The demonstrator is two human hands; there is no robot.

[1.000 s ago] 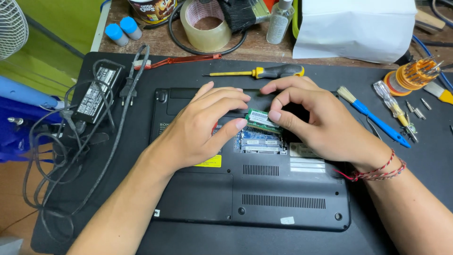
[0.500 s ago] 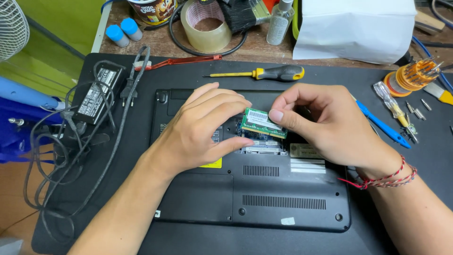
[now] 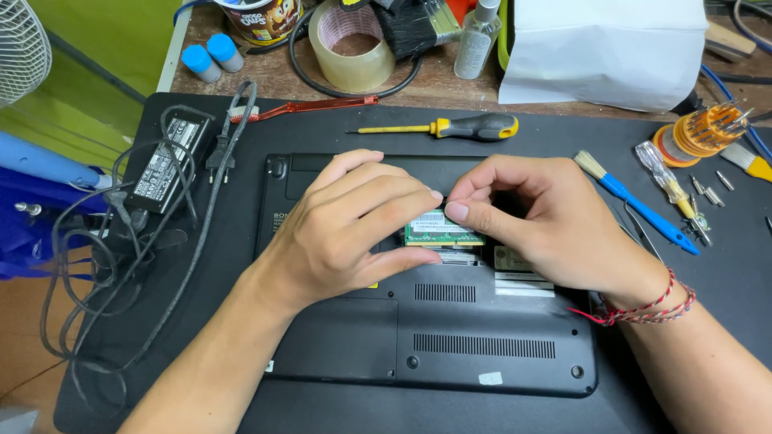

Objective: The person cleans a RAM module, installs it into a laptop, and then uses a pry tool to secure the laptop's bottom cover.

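A black laptop [image 3: 450, 345] lies upside down on a black mat, its memory bay uncovered. A green memory module [image 3: 441, 231] sits in that bay, under my fingers. My left hand [image 3: 354, 225] rests on the laptop's base, fingertips at the module's left and upper edge, thumb below it. My right hand [image 3: 539, 217] comes in from the right, its fingertips pinching the module's upper right edge. A red string bracelet circles my right wrist. Most of the module and the slot beneath are hidden by both hands.
A yellow-handled screwdriver [image 3: 458, 126] lies just behind the laptop. A blue brush [image 3: 635, 201], bits and loose screws [image 3: 708, 193] sit at the right. A power adapter with tangled cable [image 3: 161, 173] lies left. Tape roll [image 3: 351, 44], bottle and white bag [image 3: 603, 48] stand behind.
Both hands have drawn closer together over the memory bay. The module that was tilted up between my fingers now lies lower and flatter in the bay.
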